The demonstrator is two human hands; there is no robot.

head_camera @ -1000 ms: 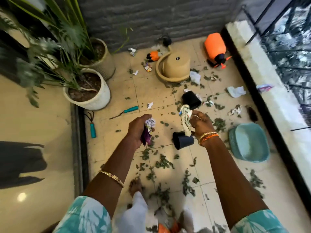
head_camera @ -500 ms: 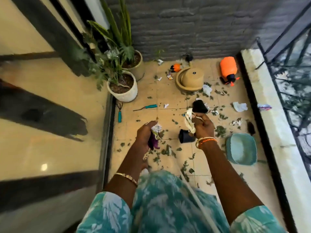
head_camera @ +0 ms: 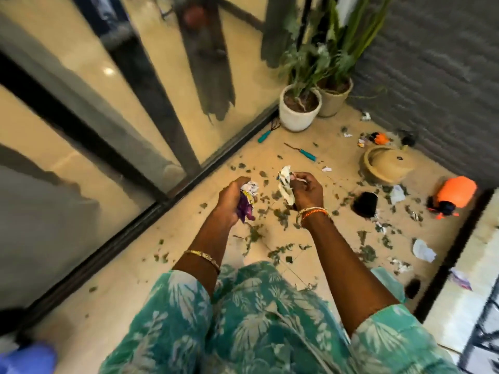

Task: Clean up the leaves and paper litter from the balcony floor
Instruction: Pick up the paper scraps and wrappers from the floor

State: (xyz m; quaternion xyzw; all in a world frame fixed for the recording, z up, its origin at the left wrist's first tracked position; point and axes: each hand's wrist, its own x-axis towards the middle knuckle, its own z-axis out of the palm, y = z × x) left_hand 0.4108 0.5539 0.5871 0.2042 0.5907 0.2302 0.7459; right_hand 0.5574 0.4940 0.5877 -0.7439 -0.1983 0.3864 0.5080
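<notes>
Beige balcony floor (head_camera: 189, 265) lies strewn with leaves (head_camera: 278, 251) and paper scraps (head_camera: 423, 251). Left hand (head_camera: 232, 203) clutches a crumpled wad (head_camera: 249, 197); right hand (head_camera: 306, 191) pinches a limp wrapper (head_camera: 285, 184). Such litter looks light and soft, best gathered by bunching.

Your left hand (head_camera: 232, 202) covers most of the crumpled wrappers (head_camera: 248, 195) it grips — only white and purple ends show. The teal tub (head_camera: 388, 279) is mostly hidden behind your right arm. The glass doors (head_camera: 108, 103) are smeared by motion blur, and a blue shape (head_camera: 29, 359) is cut off at the bottom-left corner.
</notes>
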